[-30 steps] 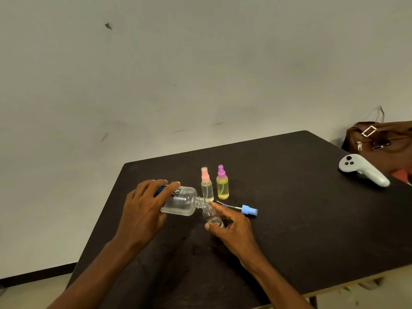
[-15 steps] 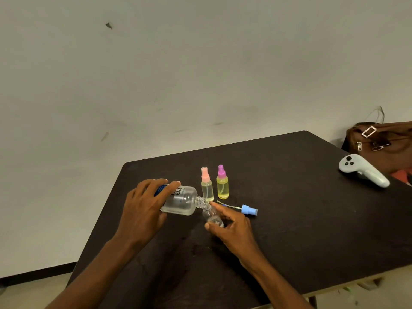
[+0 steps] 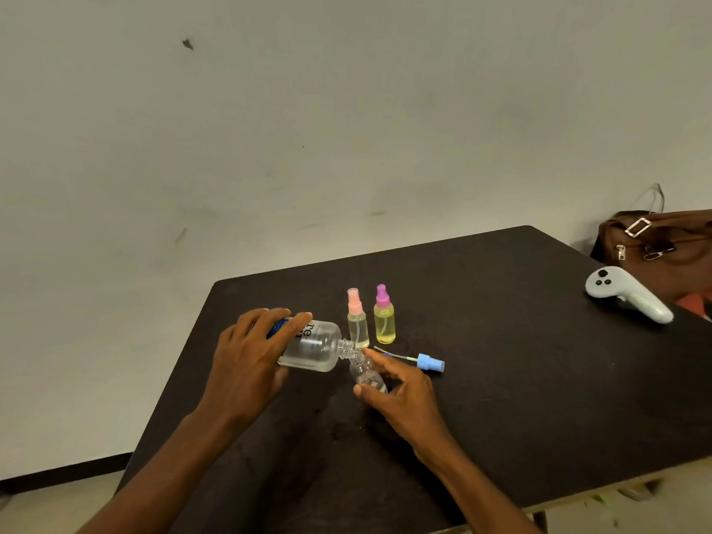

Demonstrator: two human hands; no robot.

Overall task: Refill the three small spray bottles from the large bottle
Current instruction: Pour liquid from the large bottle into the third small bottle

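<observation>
My left hand (image 3: 246, 364) grips the large clear bottle (image 3: 316, 346), tipped on its side with its neck pointing right. Its mouth meets the open neck of a small clear spray bottle (image 3: 366, 373), which my right hand (image 3: 400, 395) pinches between thumb and fingers, tilted toward the large bottle. Behind them stand two capped small bottles: one with a pale pink cap (image 3: 357, 319) and one with a magenta cap (image 3: 384, 316), both holding yellowish liquid. A blue spray cap with its dip tube (image 3: 422, 360) lies on the table to the right of my right hand.
The dark table (image 3: 501, 379) ends at a near edge bottom right and a left edge beside my left arm. A white handheld controller (image 3: 626, 294) lies at the far right, with a brown bag (image 3: 662, 248) behind it against the wall.
</observation>
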